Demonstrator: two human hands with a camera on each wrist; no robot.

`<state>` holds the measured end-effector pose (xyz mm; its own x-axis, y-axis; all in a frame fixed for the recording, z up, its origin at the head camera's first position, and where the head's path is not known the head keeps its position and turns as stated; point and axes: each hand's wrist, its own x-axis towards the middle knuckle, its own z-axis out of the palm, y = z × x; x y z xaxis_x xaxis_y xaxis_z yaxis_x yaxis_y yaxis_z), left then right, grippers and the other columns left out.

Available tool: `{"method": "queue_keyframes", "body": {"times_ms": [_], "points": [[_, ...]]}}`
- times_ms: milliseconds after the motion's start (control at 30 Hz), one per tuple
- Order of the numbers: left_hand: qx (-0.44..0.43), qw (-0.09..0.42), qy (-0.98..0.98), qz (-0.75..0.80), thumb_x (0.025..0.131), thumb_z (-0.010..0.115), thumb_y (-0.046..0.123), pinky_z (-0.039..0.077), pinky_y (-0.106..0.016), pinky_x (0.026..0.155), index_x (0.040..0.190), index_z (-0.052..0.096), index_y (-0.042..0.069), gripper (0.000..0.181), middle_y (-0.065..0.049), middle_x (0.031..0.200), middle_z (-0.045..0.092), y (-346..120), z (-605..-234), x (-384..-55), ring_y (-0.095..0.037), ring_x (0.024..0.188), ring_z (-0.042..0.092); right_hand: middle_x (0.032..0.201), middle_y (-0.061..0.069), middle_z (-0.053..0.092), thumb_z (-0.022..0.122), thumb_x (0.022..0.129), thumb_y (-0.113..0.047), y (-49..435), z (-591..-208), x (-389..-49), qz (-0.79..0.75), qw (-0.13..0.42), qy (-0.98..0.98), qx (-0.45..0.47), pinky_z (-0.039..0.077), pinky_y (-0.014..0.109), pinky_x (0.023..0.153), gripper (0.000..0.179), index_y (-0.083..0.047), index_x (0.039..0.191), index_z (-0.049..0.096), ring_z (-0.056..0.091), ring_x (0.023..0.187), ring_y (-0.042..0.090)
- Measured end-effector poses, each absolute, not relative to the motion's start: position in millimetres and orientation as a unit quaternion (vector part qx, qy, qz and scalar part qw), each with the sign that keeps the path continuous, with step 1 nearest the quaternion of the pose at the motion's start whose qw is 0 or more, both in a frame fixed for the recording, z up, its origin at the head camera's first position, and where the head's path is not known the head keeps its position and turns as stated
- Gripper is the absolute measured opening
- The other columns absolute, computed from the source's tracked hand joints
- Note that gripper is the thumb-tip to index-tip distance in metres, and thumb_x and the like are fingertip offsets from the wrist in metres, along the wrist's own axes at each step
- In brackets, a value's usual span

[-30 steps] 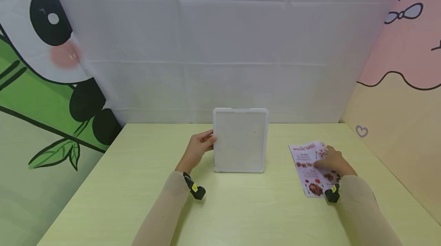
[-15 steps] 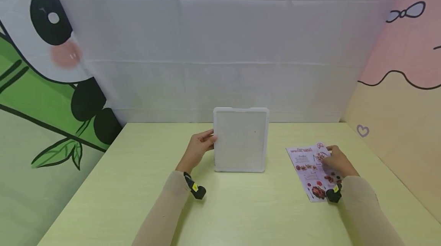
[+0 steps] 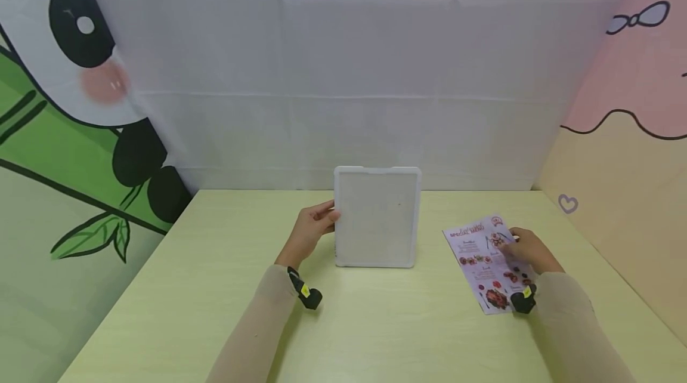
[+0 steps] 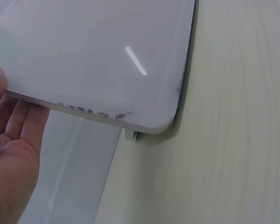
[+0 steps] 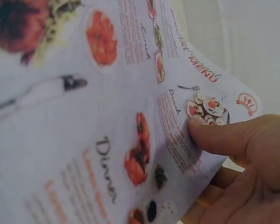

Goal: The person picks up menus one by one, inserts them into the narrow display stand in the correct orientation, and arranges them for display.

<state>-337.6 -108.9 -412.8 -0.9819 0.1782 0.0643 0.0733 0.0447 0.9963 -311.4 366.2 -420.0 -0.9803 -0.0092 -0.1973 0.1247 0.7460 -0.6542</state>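
Right of the white board [image 3: 378,219] that the left hand [image 3: 308,229] pinches, I see the menu [image 3: 474,263] nudged left, right hand [image 3: 532,250] pinching its edge, grip seemingly secured.

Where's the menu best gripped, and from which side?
Likely the upper right edge of the menu, approached from the right, thumb on the printed face and fingers behind. It is a thin sheet that bends, so a pinch suits it; the right hand grips it there, and the board stands off to the left.
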Motion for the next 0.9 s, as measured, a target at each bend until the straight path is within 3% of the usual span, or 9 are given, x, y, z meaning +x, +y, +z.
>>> {"method": "queue_keyframes", "body": {"times_ms": [133,333,500,667,900], "points": [[0.088,0.039,0.72,0.688,0.092,0.064,0.023,0.056,-0.035,0.09,0.138,0.053,0.007,0.05,-0.017,0.126,0.063,-108.4,-411.7,-337.0,-0.026,0.109,0.066,0.102,0.03,0.058,0.057,0.092,-0.009,368.0,-418.9,-312.3,-0.366,0.099,0.925,0.027,0.055,0.034,0.064,0.039,0.015,0.121,0.045,0.063,0.077,0.024],[0.091,0.036,0.715,0.692,0.09,0.065,0.024,0.057,-0.035,0.088,0.137,0.053,0.007,0.052,-0.018,0.124,0.065,-107.3,-409.9,-335.7,-0.023,0.105,0.067,0.105,0.028,0.061,0.058,0.094,-0.012,369.5,-414.8,-311.4,-0.39,0.122,0.912,0.028,0.056,0.035,0.071,0.052,0.019,0.13,0.038,0.064,0.081,0.02],[0.1,0.03,0.714,0.692,0.092,0.064,0.021,0.058,-0.035,0.087,0.138,0.052,0.004,0.05,-0.021,0.124,0.064,-107.3,-408.4,-334.1,-0.021,0.101,0.068,0.11,0.029,0.061,0.057,0.095,-0.014,370.3,-409.4,-310.1,-0.403,0.139,0.904,0.019,0.057,0.044,0.08,0.056,0.02,0.134,0.034,0.066,0.086,0.021],[0.099,0.03,0.714,0.692,0.091,0.065,0.023,0.058,-0.035,0.087,0.137,0.054,0.005,0.051,-0.02,0.121,0.065,-108.1,-409.2,-335.7,-0.021,0.101,0.069,0.114,0.028,0.061,0.058,0.096,-0.018,370.9,-402.9,-309.1,-0.411,0.147,0.899,0.015,0.051,0.054,0.092,0.058,0.017,0.135,0.035,0.066,0.091,0.021],[0.097,0.035,0.711,0.695,0.091,0.065,0.023,0.057,-0.036,0.088,0.136,0.055,0.007,0.049,-0.019,0.122,0.065,-108.0,-409.6,-335.5,-0.023,0.104,0.067,0.109,0.018,0.067,0.06,0.095,-0.024,370.6,-395.7,-308.5,-0.418,0.147,0.897,-0.001,0.052,0.053,0.092,0.059,0.014,0.135,0.039,0.067,0.089,0.019]]}}
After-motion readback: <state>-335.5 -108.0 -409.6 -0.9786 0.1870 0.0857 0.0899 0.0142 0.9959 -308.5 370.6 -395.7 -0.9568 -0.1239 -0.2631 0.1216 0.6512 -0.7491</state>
